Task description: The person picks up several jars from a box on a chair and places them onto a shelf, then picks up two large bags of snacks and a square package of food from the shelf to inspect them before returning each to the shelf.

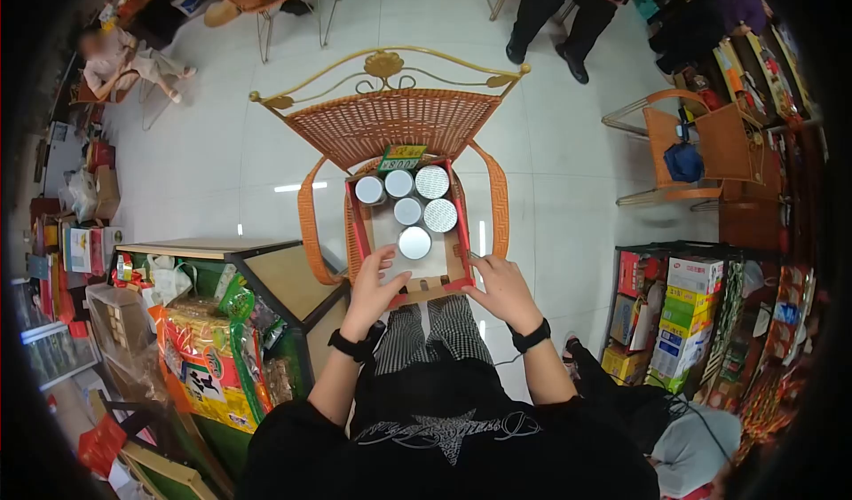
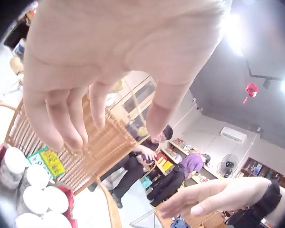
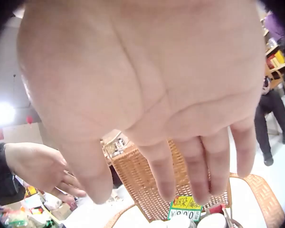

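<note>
A red-edged box [image 1: 357, 225] sits on the seat of a woven chair, holding several round cans with pale lids [image 1: 414, 243] [image 2: 35, 199]. Most of them stand toward its far side. My left hand [image 1: 374, 291] [image 2: 118, 57] is over the box's near left corner, fingers spread and slightly bent, nothing in them. At the near right corner is my right hand [image 1: 504, 289] [image 3: 147, 80], fingers extended; whether it touches the edge cannot be told. A green and yellow price sign [image 1: 402, 157] [image 3: 185, 209] stands at the far edge.
The chair's woven back [image 1: 390, 118] rises behind the box, with curved armrests [image 1: 312, 220] on both sides. Packaged goods [image 1: 209, 358] fill a shelf at the left, and stacked cartons [image 1: 683, 314] another at the right. Other people sit farther off beside chairs.
</note>
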